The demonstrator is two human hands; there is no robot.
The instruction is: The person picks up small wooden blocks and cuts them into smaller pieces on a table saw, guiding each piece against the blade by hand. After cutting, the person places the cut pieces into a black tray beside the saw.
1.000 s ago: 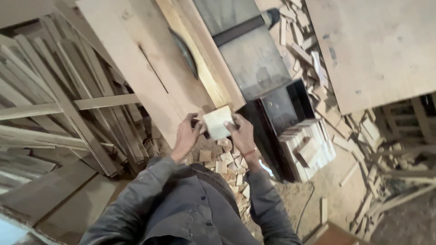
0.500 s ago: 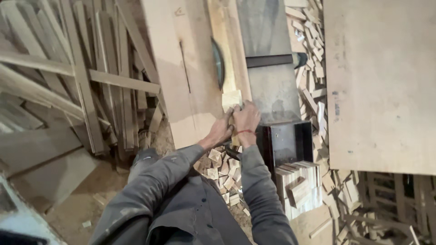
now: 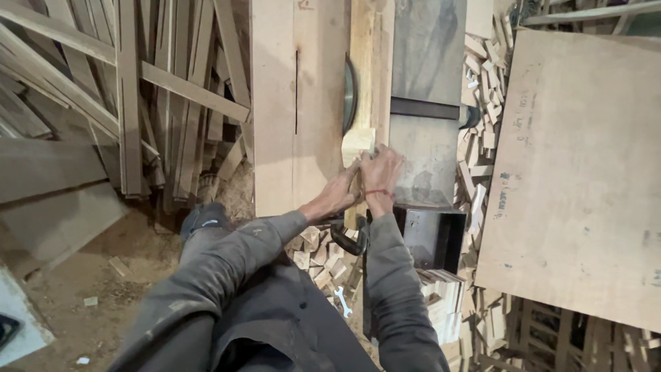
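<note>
A small pale wood block lies on the saw table, just in front of the round saw blade that stands up out of the slot. Both hands press on the block from behind. My left hand grips its near left side. My right hand, with a red band at the wrist, holds its right side against a long wooden fence. Grey sleeves cover both arms.
Long timber slats lean in a heap at the left. A large plywood sheet lies at the right. Small offcut blocks litter the gap beside the grey metal table. A black bin and stacked blocks stand below it.
Both hands have carried the block from chest height forward onto the saw table, up close to the blade. The view has swung so the table runs straight ahead.
</note>
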